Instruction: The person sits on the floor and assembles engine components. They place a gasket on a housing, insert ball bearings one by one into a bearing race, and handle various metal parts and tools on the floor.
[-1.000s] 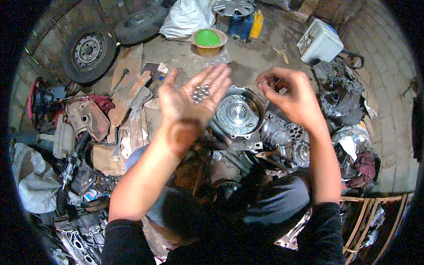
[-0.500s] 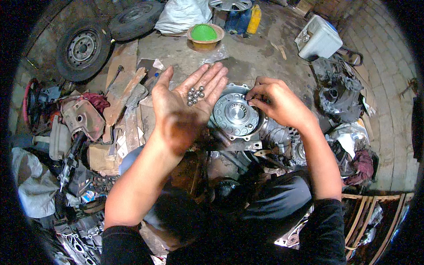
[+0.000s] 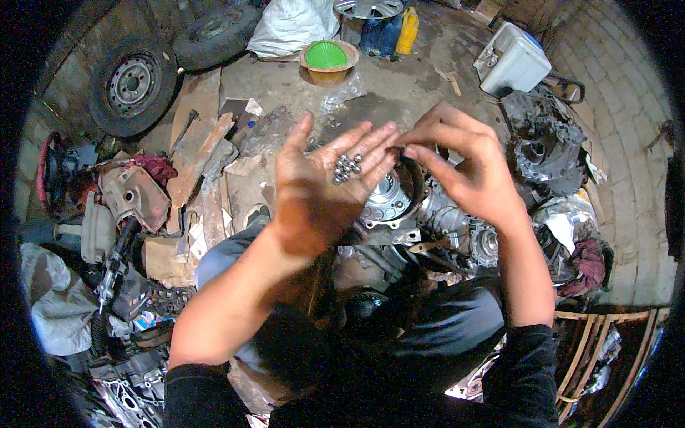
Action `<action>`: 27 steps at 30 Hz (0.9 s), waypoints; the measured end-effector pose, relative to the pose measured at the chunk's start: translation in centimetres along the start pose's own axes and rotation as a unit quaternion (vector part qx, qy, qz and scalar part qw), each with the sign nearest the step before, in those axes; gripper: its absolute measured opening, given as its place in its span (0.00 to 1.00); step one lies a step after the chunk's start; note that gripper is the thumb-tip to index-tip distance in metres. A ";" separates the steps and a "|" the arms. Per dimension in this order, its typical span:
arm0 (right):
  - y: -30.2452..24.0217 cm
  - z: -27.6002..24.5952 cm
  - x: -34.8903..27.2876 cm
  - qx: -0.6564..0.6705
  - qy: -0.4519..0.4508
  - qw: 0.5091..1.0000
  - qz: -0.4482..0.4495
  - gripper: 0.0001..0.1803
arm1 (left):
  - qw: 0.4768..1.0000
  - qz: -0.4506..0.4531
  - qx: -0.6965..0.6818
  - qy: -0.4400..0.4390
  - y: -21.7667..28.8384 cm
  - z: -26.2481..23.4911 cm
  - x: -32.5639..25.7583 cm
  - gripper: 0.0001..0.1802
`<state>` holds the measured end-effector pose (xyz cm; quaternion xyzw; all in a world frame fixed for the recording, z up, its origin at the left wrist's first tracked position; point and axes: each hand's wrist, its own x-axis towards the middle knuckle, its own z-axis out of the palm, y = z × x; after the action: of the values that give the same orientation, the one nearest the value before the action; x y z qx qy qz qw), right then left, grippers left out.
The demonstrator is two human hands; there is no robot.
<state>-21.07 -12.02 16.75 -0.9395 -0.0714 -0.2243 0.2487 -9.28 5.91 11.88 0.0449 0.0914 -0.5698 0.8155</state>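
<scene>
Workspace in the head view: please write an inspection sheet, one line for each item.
Surface: dirty concrete floor, oil-stained.
Job's things: small steel balls lie in the open left hand; round metal housing sits below the hands.
Clutter: wood pieces, grey engine parts, rags.
Grippers: left hand palm up, flat; right hand has its fingertips pinched beside the left fingers.
Cables: nothing seen.
Surroundings: wheel with tyre, green bowl, white container, yellow bottle, brick wall.
</scene>
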 end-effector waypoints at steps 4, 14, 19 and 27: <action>-0.8 0.0 -0.3 -0.004 -0.085 0.996 -0.012 0.12 | 0.998 -0.021 0.047 -0.023 -1.3 -0.4 0.8 0.34; -0.8 0.7 -1.0 -0.048 -0.103 0.994 0.001 0.13 | 0.994 -0.040 0.093 -0.046 -2.1 -0.5 1.3 0.41; 1.0 -0.9 -0.9 -0.065 -0.014 0.997 0.031 0.08 | 0.994 0.032 0.102 -0.015 -1.3 0.4 1.2 0.45; 3.0 0.3 -2.0 -0.106 -0.152 0.980 0.076 0.13 | 0.982 0.151 0.111 0.018 0.5 0.7 0.5 0.44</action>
<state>-22.02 -14.52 14.26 -0.9864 -0.0125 -0.0652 0.1506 -8.59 5.50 12.48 0.1592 0.0345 -0.4457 0.8802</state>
